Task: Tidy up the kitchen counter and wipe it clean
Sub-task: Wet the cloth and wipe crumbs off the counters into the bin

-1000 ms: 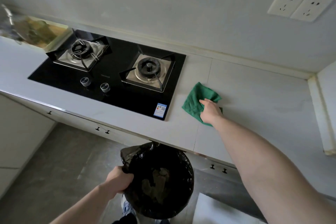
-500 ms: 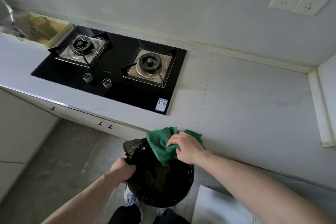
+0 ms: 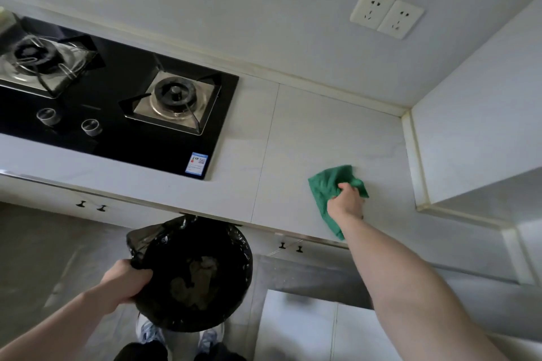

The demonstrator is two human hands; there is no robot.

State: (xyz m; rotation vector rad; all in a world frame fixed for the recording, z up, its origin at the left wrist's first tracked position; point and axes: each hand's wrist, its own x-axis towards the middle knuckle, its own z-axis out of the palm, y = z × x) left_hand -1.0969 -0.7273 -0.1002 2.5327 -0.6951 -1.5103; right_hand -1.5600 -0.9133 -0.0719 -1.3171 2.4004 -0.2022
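Right hand [image 3: 347, 204]: clenched round a bunched green cloth [image 3: 330, 187], pressed down onto the bench [image 3: 293, 141].
Cloth: on the right part of the bench, well apart from the hob [image 3: 123, 114]; lower corner trails toward the front edge beneath the forearm.
Left hand [image 3: 123, 284]: grips the rim of the black bag [image 3: 193, 272], fingers curled over the plastic.
Bag: held open below the front edge of the bench, above the floor [image 3: 44, 243]; crumpled scraps lie inside.
Hob: black glass, set into the left part of the bench; two burners, two knobs, label sticker at the near right corner.
Wall [image 3: 234, 9]: two white sockets [image 3: 387, 16] side by side, above the right part of the bench.
Cupboards: small dark handles [image 3: 91, 206] under the front edge.
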